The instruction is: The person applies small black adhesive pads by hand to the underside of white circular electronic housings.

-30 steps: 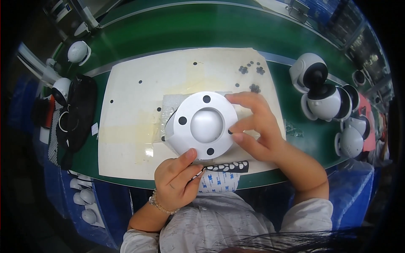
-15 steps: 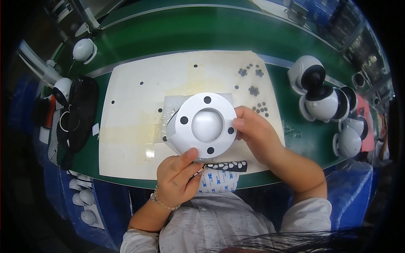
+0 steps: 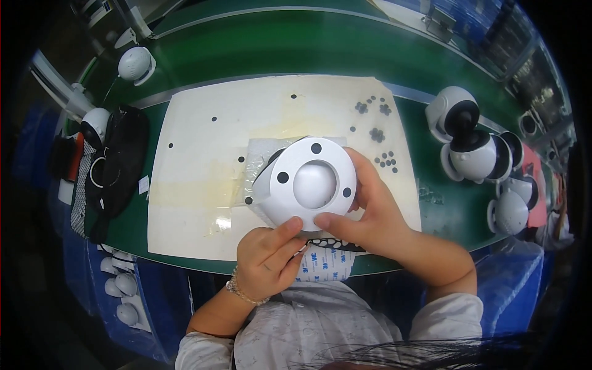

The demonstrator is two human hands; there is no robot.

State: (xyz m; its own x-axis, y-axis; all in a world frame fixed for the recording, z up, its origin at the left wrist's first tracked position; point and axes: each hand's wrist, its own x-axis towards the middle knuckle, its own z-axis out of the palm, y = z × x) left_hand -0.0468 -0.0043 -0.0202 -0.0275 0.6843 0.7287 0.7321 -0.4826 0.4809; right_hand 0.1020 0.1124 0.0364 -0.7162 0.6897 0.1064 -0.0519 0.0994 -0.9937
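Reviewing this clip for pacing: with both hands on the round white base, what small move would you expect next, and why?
Probably pressing a dot down at the near rim. The white round base shows three black dots on its ring, with the near part covered, where the right hand has its thumb and the left hand has a fingertip. A strip of dots lies just beneath.

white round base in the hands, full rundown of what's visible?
The white round base is a smooth, plastic-looking disc with a raised dome at its centre and three small black dots showing on its flat ring. It is tilted, its underside facing up toward the camera, above a cream mat and a clear plastic sheet. The right hand grips its right and lower rim; the left hand touches its lower edge with a fingertip.
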